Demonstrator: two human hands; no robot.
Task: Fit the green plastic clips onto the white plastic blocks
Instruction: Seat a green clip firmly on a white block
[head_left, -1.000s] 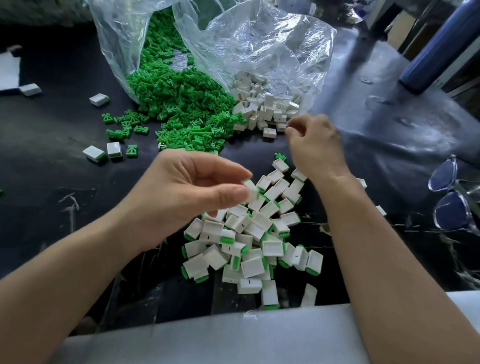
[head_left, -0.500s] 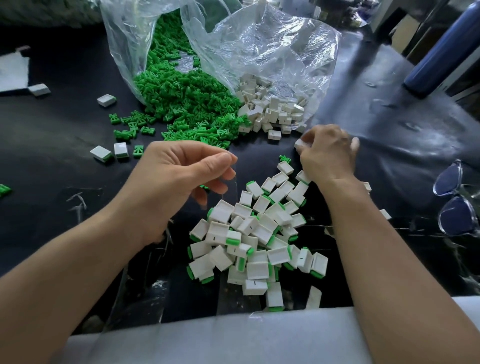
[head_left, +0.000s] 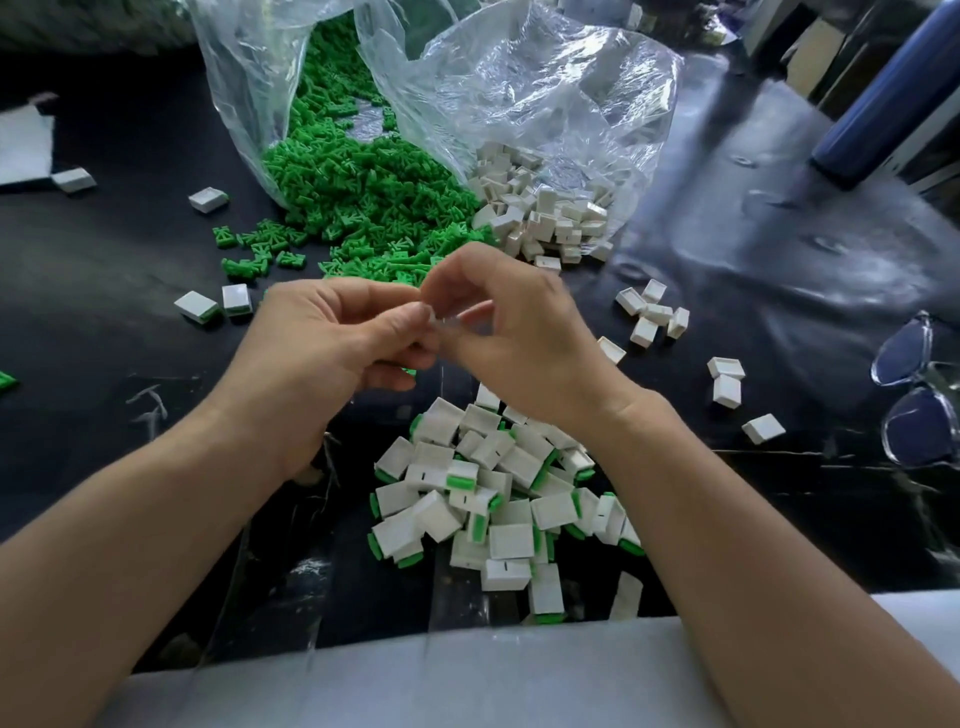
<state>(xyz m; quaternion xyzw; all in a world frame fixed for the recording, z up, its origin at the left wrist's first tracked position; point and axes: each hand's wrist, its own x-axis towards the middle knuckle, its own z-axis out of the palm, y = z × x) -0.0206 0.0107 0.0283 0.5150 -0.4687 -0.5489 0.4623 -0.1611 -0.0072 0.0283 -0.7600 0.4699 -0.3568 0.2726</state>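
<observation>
L hand (head_left: 332, 358) and R hand (head_left: 524, 338) meet above the black table (head_left: 104, 415). Fingers of both are curled, thumb and forefinger tips pinching one small pale piece (head_left: 441, 319) btwn them — too blurred to say if it's block, clip or both. A sliver of green shows just under the L fingers; can't tell if it's held. Green clips (head_left: 363, 208) spill in a heap from a clear bag (head_left: 244, 78) at the far side. Touching them on the right, bare white blocks (head_left: 545, 218) spill from a second clear bag (head_left: 545, 93). At the near edge, below the wrists — a pile of fitted blocks (head_left: 511, 540), white w/ green ends. A few loose white blocks lie right of the R hand, apart from that pile. Glasses (head_left: 914, 389) sit at the far right.
</observation>
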